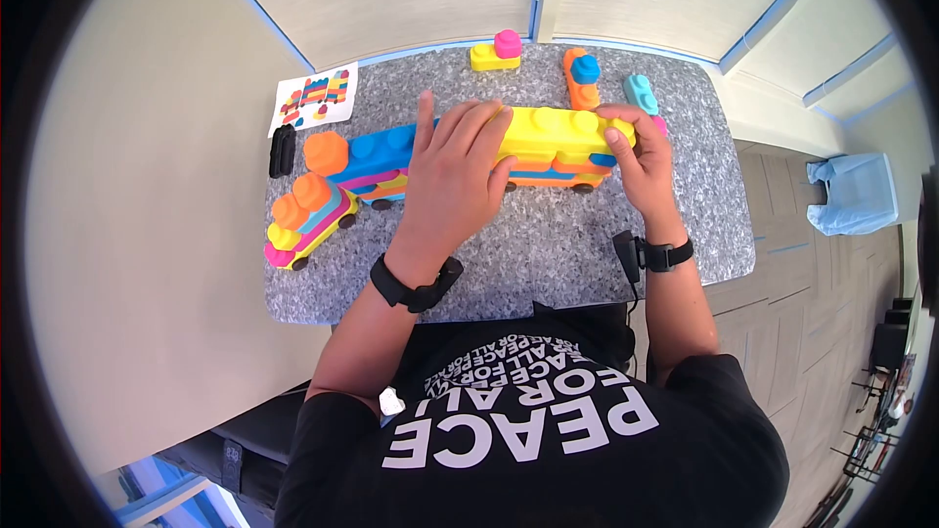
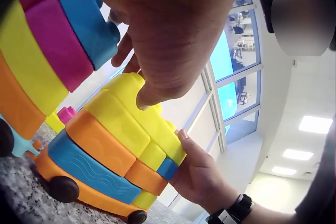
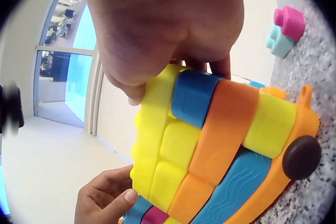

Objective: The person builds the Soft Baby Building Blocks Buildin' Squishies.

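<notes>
A train of toy building blocks on wheels runs across the table. My left hand (image 1: 452, 171) lies over the left end of the long yellow block (image 1: 548, 124) on top of the right car, its thumb at the near side and its fingers over the top. At the other end, my right hand (image 1: 641, 158) grips the same yellow block, thumb on the near side and fingers behind. Beneath it, the right car is stacked with orange blocks (image 2: 100, 141) and a wavy-patterned blue block (image 2: 94, 163). The middle car, with a blue block (image 1: 381, 149) on top, stands just left.
At the left end is a small front car (image 1: 318, 215) with orange bumps. Loose blocks lie at the back: yellow (image 1: 494, 59) with pink, orange (image 1: 577, 88) with blue, and light teal (image 1: 641, 95). A picture sheet (image 1: 315, 98) and black object (image 1: 282, 152) sit left.
</notes>
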Demonstrator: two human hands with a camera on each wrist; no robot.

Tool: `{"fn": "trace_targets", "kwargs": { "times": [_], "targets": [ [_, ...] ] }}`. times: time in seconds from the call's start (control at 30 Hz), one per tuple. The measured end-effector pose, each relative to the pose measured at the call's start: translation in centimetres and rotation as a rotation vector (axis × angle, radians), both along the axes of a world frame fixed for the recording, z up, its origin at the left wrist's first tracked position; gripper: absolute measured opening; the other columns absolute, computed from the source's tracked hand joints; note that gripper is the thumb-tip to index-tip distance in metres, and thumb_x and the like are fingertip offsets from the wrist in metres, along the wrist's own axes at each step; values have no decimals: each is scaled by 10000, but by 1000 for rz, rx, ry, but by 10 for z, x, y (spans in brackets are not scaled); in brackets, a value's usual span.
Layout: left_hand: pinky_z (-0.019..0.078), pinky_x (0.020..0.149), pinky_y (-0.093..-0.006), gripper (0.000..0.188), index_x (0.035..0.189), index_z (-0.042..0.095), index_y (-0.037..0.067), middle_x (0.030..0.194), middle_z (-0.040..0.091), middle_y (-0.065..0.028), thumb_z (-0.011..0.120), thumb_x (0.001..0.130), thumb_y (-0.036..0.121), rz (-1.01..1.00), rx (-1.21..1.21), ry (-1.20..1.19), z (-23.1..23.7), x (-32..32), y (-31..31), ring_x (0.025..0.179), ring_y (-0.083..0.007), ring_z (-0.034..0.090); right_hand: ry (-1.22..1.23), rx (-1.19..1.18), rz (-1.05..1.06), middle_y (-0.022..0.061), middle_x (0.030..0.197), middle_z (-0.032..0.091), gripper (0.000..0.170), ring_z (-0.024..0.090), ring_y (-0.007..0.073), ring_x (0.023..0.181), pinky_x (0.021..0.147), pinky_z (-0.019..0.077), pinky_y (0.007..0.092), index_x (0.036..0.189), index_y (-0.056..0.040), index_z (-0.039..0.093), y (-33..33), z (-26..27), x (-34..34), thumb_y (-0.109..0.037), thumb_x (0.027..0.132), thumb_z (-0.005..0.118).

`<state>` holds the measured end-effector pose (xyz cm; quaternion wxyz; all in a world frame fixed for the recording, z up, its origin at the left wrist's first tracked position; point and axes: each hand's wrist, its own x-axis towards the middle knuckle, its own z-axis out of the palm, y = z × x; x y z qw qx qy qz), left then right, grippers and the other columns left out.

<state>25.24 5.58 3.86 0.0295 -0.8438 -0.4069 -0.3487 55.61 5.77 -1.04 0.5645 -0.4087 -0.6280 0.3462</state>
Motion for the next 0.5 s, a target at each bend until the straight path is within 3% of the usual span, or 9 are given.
{"fn": "trace_targets", "kwargs": {
  "times": [0.5],
  "targets": [
    [235,1414,-696,583,1550,699,113,1557,719,-83,833,990,200,25,-7,23,-8,-2,1,1482,-317,635,8,-30,46,44,1371,731,271,699,148,1246,1082,578,347,1418,-40,731,4,-2,9,-150,1170,736]
  ]
}}
